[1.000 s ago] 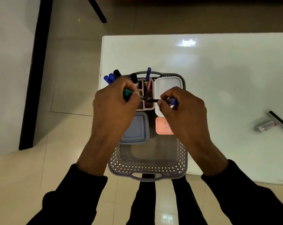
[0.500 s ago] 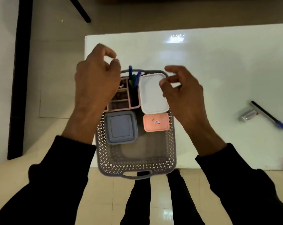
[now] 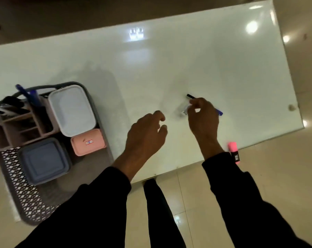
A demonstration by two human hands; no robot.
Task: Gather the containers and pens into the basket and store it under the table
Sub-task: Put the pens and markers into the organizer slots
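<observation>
Containers, three rectangular lidded ones — white (image 3: 72,110), pink (image 3: 88,142), blue (image 3: 43,160) — are held in the perforated basket (image 3: 26,199) on the glossy counter (image 3: 187,68). A small clear object (image 3: 185,109) is pinched by the right hand (image 3: 202,117) over one pen (image 3: 219,112); the left hand (image 3: 145,136) is loosely curled, holding nothing.

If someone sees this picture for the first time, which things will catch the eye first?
First the two hands over the white table: the right hand pinches a small silvery object beside a pen, the left hand hovers open. At left, the grey basket holds three lidded containers and a pen organizer. A pink highlighter lies at the table's near edge.
</observation>
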